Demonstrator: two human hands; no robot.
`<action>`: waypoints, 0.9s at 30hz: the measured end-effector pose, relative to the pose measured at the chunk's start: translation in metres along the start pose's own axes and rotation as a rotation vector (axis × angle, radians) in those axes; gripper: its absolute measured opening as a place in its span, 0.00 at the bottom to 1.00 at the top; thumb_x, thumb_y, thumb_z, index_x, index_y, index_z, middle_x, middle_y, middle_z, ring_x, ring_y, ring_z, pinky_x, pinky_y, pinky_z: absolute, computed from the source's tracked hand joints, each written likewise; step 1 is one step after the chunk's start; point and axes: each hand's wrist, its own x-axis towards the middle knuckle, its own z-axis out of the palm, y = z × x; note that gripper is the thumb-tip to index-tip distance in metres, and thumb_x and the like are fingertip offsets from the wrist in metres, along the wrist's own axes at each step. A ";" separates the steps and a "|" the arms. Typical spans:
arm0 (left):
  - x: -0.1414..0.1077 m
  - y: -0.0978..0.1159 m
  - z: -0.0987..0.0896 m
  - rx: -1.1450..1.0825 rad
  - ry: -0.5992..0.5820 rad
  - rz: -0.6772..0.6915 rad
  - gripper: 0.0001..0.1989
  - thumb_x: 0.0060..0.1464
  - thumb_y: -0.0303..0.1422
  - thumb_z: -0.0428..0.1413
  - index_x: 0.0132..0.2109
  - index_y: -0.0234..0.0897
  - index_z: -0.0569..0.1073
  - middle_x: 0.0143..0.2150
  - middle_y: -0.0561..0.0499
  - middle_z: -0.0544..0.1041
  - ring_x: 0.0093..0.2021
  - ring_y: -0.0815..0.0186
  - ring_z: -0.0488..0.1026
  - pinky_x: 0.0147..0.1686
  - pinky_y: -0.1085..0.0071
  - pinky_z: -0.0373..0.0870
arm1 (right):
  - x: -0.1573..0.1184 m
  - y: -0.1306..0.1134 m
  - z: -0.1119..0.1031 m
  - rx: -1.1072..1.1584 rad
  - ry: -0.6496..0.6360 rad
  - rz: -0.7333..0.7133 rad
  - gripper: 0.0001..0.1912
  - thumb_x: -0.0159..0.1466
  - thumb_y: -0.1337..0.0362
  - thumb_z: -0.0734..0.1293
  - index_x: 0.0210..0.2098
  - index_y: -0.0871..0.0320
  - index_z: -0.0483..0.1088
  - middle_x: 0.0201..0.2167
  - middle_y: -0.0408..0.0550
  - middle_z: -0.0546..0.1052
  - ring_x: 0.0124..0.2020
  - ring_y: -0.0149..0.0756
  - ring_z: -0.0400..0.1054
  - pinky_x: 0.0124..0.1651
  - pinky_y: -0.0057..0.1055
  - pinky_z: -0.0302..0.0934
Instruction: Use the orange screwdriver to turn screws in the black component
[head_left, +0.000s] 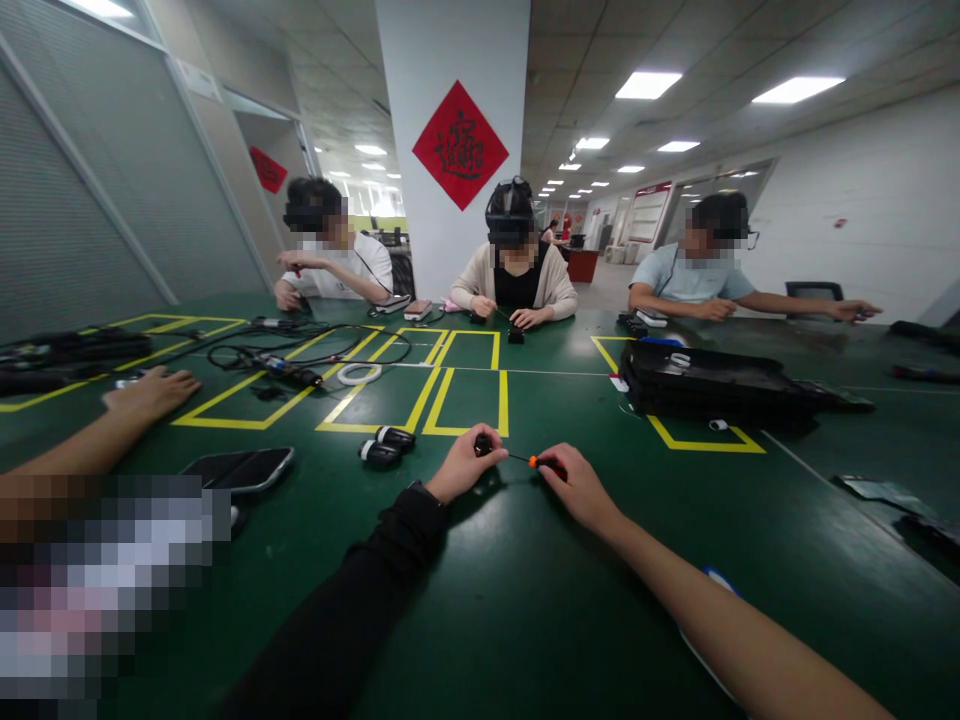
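Note:
In the middle of the head view my left hand point(466, 464) is closed round a small black part point(484, 443), its fingers and thumb pinching it just above the table. My right hand point(581, 484) grips a screwdriver point(533, 462) with an orange and black handle. The thin dark shaft points left, and its end reaches the black part at my left fingertips; the exact contact is too small to tell. Two black oval pieces with white bands point(379, 452) lie left of my left hand.
A phone point(247, 468) lies to the left, near another person's hand point(154, 393). Cables point(281, 365) and a white ring point(358, 374) rest on the green table point(570, 640), among yellow tape outlines. A black case point(705, 385) lies at right. Three people sit opposite.

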 end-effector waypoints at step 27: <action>-0.001 -0.001 -0.001 -0.032 -0.021 -0.014 0.10 0.45 0.35 0.58 0.32 0.34 0.66 0.30 0.53 0.71 0.32 0.69 0.68 0.35 0.72 0.64 | 0.000 0.001 0.003 0.013 0.011 -0.009 0.08 0.61 0.66 0.59 0.39 0.57 0.67 0.37 0.48 0.69 0.40 0.36 0.62 0.45 0.35 0.57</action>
